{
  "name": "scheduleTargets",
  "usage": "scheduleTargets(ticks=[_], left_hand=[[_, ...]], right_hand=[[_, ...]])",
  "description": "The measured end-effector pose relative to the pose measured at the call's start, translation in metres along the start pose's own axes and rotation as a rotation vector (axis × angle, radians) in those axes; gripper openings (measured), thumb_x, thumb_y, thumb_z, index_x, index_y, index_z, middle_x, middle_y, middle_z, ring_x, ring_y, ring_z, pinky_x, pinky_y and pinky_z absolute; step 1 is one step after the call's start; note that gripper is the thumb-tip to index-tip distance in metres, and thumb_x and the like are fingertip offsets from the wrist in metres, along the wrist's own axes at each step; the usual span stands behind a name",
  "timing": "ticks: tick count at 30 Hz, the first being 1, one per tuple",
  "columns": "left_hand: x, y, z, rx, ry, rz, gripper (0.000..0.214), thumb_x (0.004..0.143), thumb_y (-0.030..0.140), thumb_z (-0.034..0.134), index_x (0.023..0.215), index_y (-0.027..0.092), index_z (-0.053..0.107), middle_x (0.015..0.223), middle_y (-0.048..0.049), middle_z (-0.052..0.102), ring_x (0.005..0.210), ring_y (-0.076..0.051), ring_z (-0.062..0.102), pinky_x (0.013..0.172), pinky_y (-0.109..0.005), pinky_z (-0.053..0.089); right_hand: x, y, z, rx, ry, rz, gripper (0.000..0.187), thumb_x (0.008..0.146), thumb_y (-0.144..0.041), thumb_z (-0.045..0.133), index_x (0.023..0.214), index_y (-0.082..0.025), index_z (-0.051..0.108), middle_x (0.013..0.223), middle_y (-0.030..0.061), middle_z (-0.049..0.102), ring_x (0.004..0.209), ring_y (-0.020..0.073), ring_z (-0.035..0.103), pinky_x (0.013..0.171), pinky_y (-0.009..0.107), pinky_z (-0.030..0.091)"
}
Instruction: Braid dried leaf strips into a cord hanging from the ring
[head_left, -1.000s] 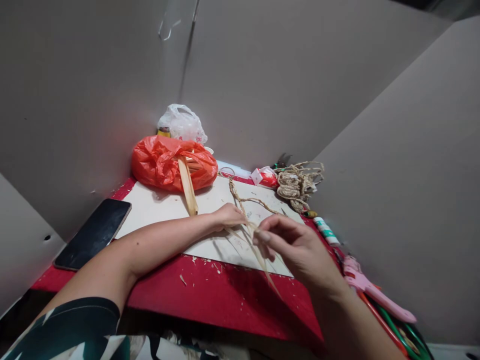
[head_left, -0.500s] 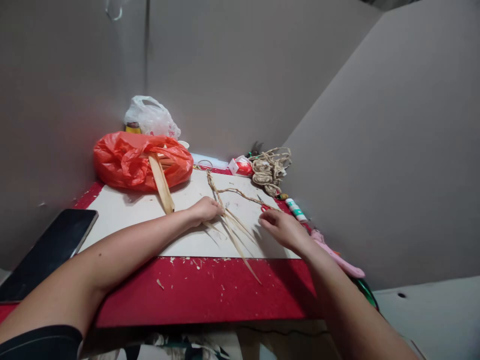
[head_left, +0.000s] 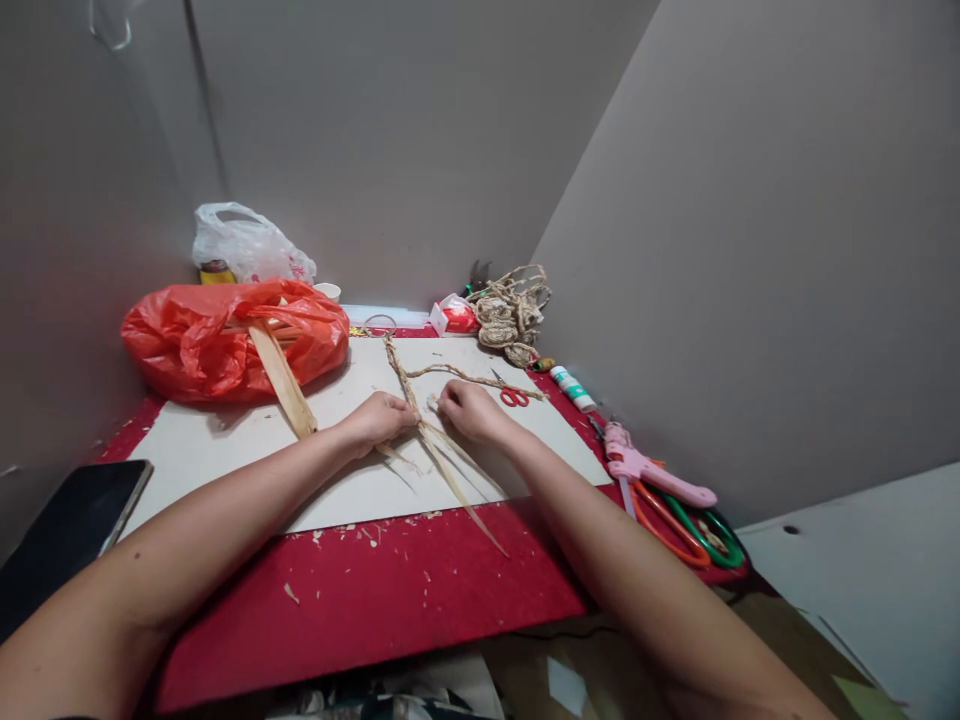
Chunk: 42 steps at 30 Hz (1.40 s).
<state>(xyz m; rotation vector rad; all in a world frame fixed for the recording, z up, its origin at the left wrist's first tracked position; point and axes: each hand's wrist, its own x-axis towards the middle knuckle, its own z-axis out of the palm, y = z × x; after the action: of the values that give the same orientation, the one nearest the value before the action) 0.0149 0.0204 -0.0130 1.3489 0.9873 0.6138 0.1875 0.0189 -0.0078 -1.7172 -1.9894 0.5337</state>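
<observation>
My left hand [head_left: 382, 420] pinches a braided straw cord [head_left: 403, 378] where its loose strands [head_left: 459, 487] fan out toward the table's front edge. The cord's far end lies beside a metal ring [head_left: 379, 325]. A thinner twisted branch [head_left: 465, 375] runs off it to the right. Just right of the cord is my right hand [head_left: 472, 410], fingers closed; a small pale scrap [head_left: 433, 402] shows at its fingertips, but whether they grip it is unclear. Red-handled scissors [head_left: 514, 397] lie on the white board [head_left: 341, 505], right of that hand.
Left, a red plastic bag [head_left: 225, 335] has a dried husk strip [head_left: 283, 380] sticking out, above a phone [head_left: 71, 530]. Bundled rope [head_left: 506, 320] sits at the back right. A pink glue gun [head_left: 652, 470] and orange- and green-handled tools [head_left: 675, 525] line the right edge.
My right hand has moved left from the red scissors to beside the braided cord, leaving the scissors on the board. My left hand still grips the cord. The view has turned right.
</observation>
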Motion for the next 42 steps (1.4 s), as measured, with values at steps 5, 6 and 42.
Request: scheduleTargets(ticks=[5, 6, 42], left_hand=[[0.001, 0.000, 0.000, 0.020, 0.001, 0.001, 0.026, 0.073, 0.025, 0.059, 0.053, 0.015, 0.046, 0.037, 0.0082, 0.030, 0.035, -0.003, 0.019, 0.041, -0.024, 0.009], [0.001, -0.001, 0.000, 0.027, 0.004, 0.002, 0.026, 0.073, 0.026, 0.060, 0.053, 0.014, 0.047, 0.037, 0.0080, 0.030, 0.035, -0.003, 0.019, 0.041, -0.024, 0.009], [0.003, 0.007, 0.002, -0.026, -0.034, -0.094, 0.023, 0.074, 0.036, 0.063, 0.070, 0.014, 0.057, 0.045, 0.0092, 0.022, 0.038, -0.003, 0.013, 0.041, -0.023, 0.005]], right_hand=[[-0.018, -0.004, -0.016, 0.811, -0.230, 0.119, 0.018, 0.075, -0.025, 0.059, 0.087, -0.016, 0.050, 0.068, -0.0005, 0.061, 0.049, 0.0067, 0.051, 0.048, 0.019, 0.039], [-0.022, -0.005, -0.017, 0.874, -0.283, 0.133, 0.023, 0.072, -0.024, 0.063, 0.090, -0.015, 0.051, 0.066, -0.0008, 0.062, 0.049, 0.0064, 0.051, 0.047, 0.018, 0.040], [-0.023, -0.002, 0.003, 0.102, -0.066, -0.155, 0.035, 0.087, -0.026, 0.044, 0.118, -0.011, 0.050, 0.092, 0.0123, 0.067, 0.083, 0.0201, 0.059, 0.073, 0.029, 0.041]])
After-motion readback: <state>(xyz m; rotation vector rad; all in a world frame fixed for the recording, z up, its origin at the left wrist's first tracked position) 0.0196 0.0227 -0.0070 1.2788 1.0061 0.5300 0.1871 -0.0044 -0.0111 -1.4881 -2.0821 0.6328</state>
